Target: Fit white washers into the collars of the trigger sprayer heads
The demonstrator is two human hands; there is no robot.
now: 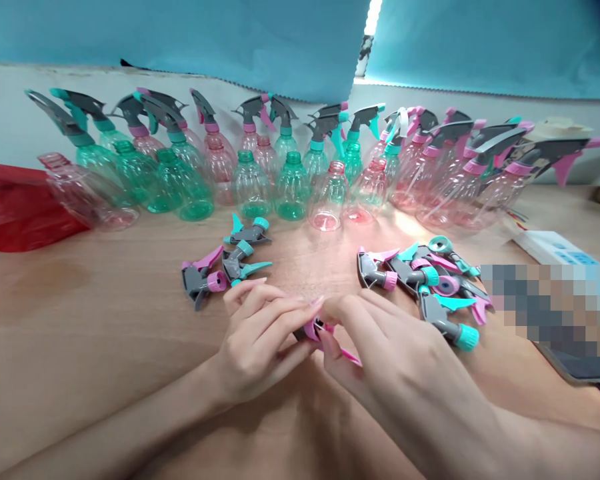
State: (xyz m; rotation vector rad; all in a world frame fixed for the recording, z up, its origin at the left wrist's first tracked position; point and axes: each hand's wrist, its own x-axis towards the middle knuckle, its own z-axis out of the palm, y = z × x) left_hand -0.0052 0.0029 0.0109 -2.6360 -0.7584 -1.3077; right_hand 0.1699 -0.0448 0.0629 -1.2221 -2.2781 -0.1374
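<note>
Spray head (311, 330), held on the near side of the bottles (293, 187), between left hand (260, 327), fingers close together, and right hand (385, 340), thumb and forefinger pinching its edge. Best steadied with the left, worked lightly with the right, clear of the trigger (351, 359).

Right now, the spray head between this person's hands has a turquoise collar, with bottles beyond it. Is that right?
Not quite: the collar is pink, as the head view shows. The spray head is between the left hand and the right hand, with bottles beyond.
</note>
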